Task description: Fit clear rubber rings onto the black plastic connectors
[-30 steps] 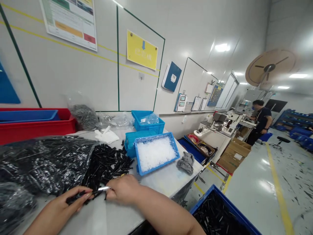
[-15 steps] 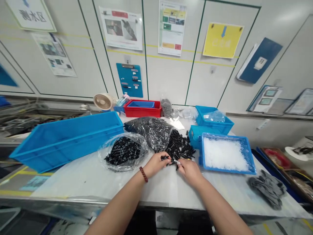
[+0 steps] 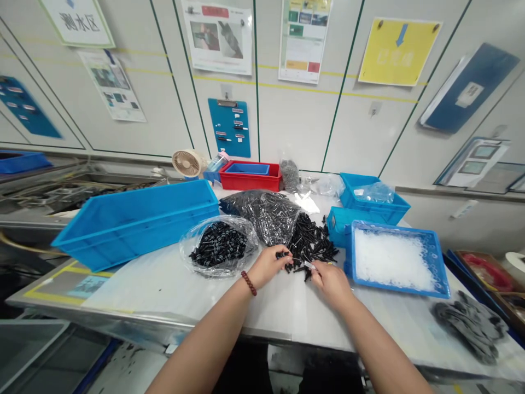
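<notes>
Black slim parts (image 3: 314, 241), loose pile: on the white-covered tabletop (image 3: 158, 298), beside a large filled plastic bag (image 3: 262, 213). Left hand (image 3: 266, 267): near the pile, pinching small black pieces (image 3: 282, 255); beaded bracelet (image 3: 248, 283) at wrist. Right hand (image 3: 331, 279): pinching a pale slender item (image 3: 309, 265), exact kind unclear. Blue tray (image 3: 396, 289): right of the pile, holding small translucent pieces (image 3: 391, 257). Grey cloth (image 3: 471, 325): near the tabletop's right end.

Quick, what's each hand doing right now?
Left hand: closed, holding at least one black part.
Right hand: closed, holding a small pale piece.
</notes>
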Demonstrator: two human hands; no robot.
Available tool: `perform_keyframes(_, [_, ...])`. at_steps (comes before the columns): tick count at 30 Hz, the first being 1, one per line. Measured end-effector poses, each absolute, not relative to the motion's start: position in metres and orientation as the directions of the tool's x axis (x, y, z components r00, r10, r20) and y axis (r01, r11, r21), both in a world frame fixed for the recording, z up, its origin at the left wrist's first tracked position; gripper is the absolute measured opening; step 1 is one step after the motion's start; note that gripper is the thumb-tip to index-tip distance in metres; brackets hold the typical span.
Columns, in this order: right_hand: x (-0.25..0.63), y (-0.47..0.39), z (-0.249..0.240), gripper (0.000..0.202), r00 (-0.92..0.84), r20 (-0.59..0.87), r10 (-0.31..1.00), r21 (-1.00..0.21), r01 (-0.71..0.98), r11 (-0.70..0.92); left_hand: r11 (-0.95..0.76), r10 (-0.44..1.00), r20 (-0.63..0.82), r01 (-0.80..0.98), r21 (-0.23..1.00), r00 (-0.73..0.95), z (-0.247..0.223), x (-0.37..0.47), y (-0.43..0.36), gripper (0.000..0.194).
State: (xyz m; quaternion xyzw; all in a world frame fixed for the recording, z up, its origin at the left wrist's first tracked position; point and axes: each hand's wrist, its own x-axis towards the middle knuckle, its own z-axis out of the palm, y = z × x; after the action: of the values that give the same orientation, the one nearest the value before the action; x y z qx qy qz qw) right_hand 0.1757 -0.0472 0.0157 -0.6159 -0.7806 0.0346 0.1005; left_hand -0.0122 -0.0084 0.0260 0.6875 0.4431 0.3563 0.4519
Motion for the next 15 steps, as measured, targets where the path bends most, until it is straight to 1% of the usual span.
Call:
perform_keyframes(5, [0.1721, -0.049, 0.0181, 0.018, -0.274, 0.092, 0.957, -0.163, 0.944, 0.286, -0.227, 0.889, 0.077, 0.291, 0.929, 0.451, 0.021, -0.0103, -0.0087, 0.01])
perform_keyframes(11, [0.173, -0.0498, 0.0176, 0.019, -0.295, 0.083, 0.952, -0.181, 0.935, 0.305, -0.237, 0.888, 0.064, 0.334, 0.912, 0.456, 0.0207, -0.0112, -0.0091, 0.009])
perform_keyframes(15, [0.1741, -0.0492, 0.0147, 0.019, -0.344, 0.087, 0.935, -0.204, 0.913, 0.354, -0.276, 0.857, 0.069, 0.344, 0.897, 0.51, 0.0174, -0.0115, -0.0087, 0.01])
